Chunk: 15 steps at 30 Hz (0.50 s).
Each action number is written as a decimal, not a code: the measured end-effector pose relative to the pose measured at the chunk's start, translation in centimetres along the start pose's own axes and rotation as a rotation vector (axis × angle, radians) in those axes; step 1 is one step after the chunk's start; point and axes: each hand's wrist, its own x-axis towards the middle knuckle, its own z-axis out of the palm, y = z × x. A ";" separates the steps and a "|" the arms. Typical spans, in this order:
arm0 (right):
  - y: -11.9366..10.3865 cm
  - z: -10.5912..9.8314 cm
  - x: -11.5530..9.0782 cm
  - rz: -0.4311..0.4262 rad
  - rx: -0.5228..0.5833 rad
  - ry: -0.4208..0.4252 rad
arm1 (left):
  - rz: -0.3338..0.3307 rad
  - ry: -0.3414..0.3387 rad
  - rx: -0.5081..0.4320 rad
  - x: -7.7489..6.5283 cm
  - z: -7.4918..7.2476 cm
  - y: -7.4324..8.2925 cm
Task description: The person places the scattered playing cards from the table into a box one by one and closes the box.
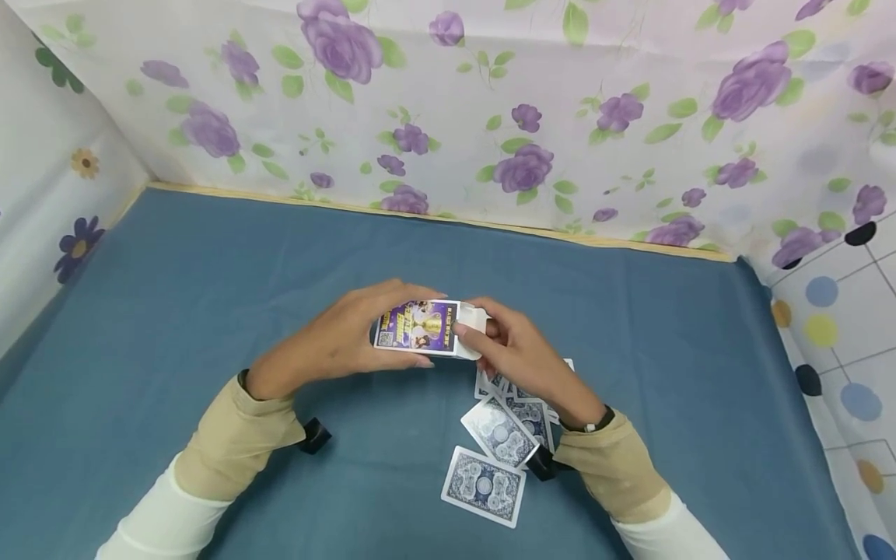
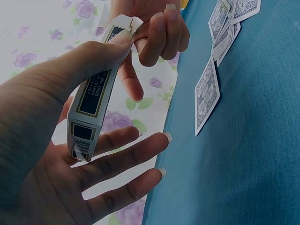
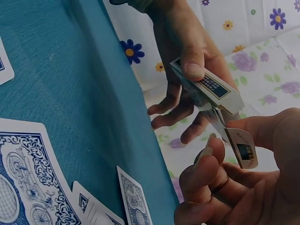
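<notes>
In the head view a playing-card box (image 1: 418, 327) with a purple and yellow printed face and a gold trophy is held above the blue cloth. My left hand (image 1: 343, 330) grips it by its long edges, thumb on one narrow side. At the box's right end, my right hand (image 1: 525, 354) has its thumb and fingers at the white end flap (image 3: 243, 147), which stands out from the box. The right wrist view shows the flap between thumb and curled fingers. Below the right hand lie several blue-backed playing cards (image 1: 500, 429), overlapping loosely, partly hidden by the forearm.
One more playing card (image 1: 484, 488) lies face down nearer the front, at the pile's edge. Blue cloth (image 1: 245, 264) covers the table. A flowered sheet (image 1: 448, 101) hangs along the back, with patterned sheets at both sides.
</notes>
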 end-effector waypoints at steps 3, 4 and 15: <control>0.1 -0.2 0.1 -0.019 -0.005 -0.002 | -0.011 -0.009 -0.009 0.0 -0.2 -0.1; 0.1 -0.3 0.1 -0.026 -0.004 -0.001 | -0.018 -0.012 -0.012 0.0 -0.2 -0.1; -0.6 -2.9 -0.3 -0.080 -0.046 0.036 | -0.029 -0.005 0.011 0.0 -0.6 -0.2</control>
